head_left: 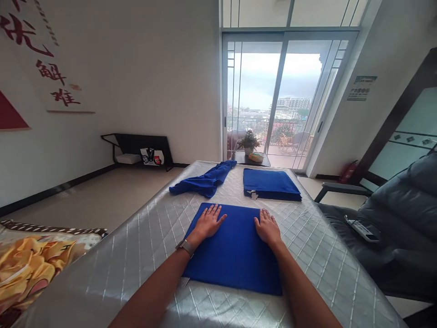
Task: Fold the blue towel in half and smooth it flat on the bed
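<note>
A flat blue cloth (235, 250), folded into a rectangle, lies in front of me on a silver quilted surface (143, 246). My left hand (209, 222) rests palm down on its far left part, fingers spread, with a watch on that wrist. On the far right corner lies my right hand (268, 225), also palm down with the thumb apart. Neither hand grips anything. Beyond them at the right is a neat stack of folded blue cloths (271, 182) with white tags at its near edge. A crumpled blue cloth (208, 180) lies at the far left.
A dark armchair (385, 214) with a remote control (363, 230) on it stands close at the right. Yellow patterned bedding (30, 264) is at the lower left. Past the far edge are a small table (264, 159) with a potted plant (249, 141) and sliding glass doors (283, 100).
</note>
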Action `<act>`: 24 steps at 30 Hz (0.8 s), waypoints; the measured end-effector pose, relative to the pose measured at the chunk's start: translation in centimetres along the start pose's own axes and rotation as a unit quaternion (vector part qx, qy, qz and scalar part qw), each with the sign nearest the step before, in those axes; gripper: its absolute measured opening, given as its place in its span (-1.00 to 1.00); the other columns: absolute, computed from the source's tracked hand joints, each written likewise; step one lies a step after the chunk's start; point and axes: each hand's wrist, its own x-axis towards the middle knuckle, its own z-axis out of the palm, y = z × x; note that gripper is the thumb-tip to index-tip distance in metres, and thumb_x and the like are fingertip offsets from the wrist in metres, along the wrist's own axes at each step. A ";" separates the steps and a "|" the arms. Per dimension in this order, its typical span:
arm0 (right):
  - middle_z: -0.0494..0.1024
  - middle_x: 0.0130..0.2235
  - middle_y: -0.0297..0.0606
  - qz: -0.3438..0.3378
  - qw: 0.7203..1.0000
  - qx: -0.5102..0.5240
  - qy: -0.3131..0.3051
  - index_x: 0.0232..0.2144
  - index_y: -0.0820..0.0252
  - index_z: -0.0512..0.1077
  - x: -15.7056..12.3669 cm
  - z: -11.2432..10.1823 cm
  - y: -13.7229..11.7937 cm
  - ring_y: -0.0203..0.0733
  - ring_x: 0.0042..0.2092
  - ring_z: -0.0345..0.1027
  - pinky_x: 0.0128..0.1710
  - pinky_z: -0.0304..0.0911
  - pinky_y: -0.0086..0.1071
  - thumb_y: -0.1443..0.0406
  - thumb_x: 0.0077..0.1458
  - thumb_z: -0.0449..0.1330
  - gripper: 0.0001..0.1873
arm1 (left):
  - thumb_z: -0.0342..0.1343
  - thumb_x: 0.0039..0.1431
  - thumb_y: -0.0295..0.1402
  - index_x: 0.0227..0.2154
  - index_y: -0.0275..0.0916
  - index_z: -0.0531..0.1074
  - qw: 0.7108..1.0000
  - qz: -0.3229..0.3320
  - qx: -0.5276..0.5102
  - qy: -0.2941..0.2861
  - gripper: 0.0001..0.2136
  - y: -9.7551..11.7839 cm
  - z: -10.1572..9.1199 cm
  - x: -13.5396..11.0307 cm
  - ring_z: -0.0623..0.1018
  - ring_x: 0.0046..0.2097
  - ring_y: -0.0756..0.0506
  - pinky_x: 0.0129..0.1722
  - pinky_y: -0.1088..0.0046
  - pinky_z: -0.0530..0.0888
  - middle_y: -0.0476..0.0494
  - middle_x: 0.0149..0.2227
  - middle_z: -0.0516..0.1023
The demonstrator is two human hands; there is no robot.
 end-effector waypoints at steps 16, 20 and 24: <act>-0.08 0.45 -0.10 -0.036 0.999 -0.014 0.019 0.42 0.34 -0.04 -0.2 0.5 0.4 -0.11 0.45 -0.29 0.39 -0.32 -0.18 0.21 0.36 -0.18 -0.34 | -0.37 0.48 -0.03 0.35 -0.26 0.14 0.968 0.228 -0.056 0.089 -0.42 12.8 1.9 3.5 0.11 0.41 -0.16 0.36 0.14 0.11 -0.29 0.38 0.17; -0.06 0.44 -0.13 -0.068 0.997 -0.028 0.009 0.42 0.23 -0.02 -0.4 0.6 0.9 -0.06 0.45 -0.26 0.39 -0.37 -0.18 0.19 0.31 -0.05 -0.31 | -0.36 0.50 -0.15 0.33 -0.18 0.18 0.953 0.267 -0.073 0.119 -0.51 16.0 3.5 5.0 0.19 0.38 -0.15 0.31 0.14 0.20 -0.25 0.33 0.27; -0.04 0.44 -0.10 -0.039 0.999 -0.005 0.024 0.41 0.36 0.00 -0.5 0.3 0.5 -0.12 0.44 -0.24 0.39 -0.32 -0.22 0.27 0.34 -0.18 -0.35 | -0.37 0.49 -0.12 0.35 -0.17 0.15 0.967 0.224 -0.053 0.107 -0.49 13.7 4.3 5.1 0.19 0.38 -0.17 0.32 0.11 0.17 -0.26 0.35 0.25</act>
